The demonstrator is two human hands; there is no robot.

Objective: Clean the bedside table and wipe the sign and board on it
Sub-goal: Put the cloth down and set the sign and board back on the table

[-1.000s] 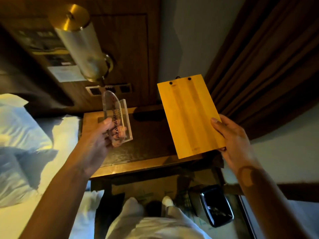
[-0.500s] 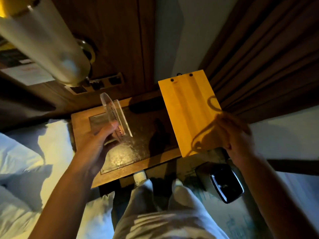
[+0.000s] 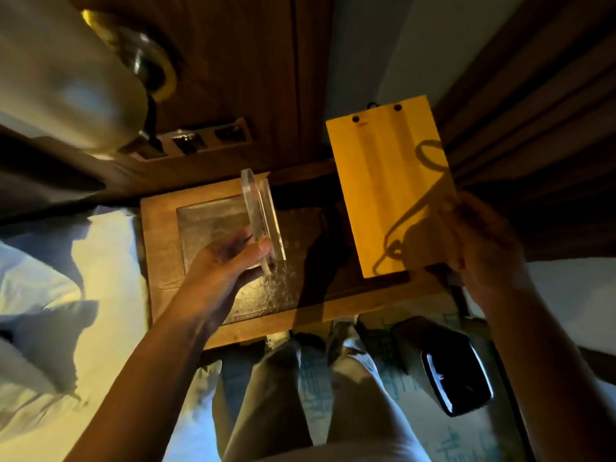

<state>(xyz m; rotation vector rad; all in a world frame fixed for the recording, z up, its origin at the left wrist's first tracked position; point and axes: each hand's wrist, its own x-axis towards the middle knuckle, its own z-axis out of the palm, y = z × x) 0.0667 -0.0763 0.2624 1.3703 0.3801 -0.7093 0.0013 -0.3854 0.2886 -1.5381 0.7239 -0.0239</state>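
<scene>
The wooden bedside table (image 3: pixel 160 248) with a dark glossy inset top stands below me. My left hand (image 3: pixel 226 265) grips a clear acrylic sign (image 3: pixel 258 208) with dark lettering, held edge-on just above the table's middle. My right hand (image 3: pixel 483 248) holds the lower right corner of a yellow wooden board (image 3: pixel 386 188), which has two black studs at its top edge. The board hangs tilted over the table's right side. Shadows of a cord fall across the board.
A wall lamp (image 3: pixel 66 78) juts out at upper left, close to my head. A switch panel (image 3: pixel 200 141) sits on the wood headboard. White bedding (image 3: pixel 66 295) lies left. A black bin (image 3: pixel 456 378) stands on the floor at right, brown curtains (image 3: pixel 533 111) behind.
My view has swung down and closer to the table. Both hands have lowered the sign and the board toward the tabletop; the sign has turned more edge-on.
</scene>
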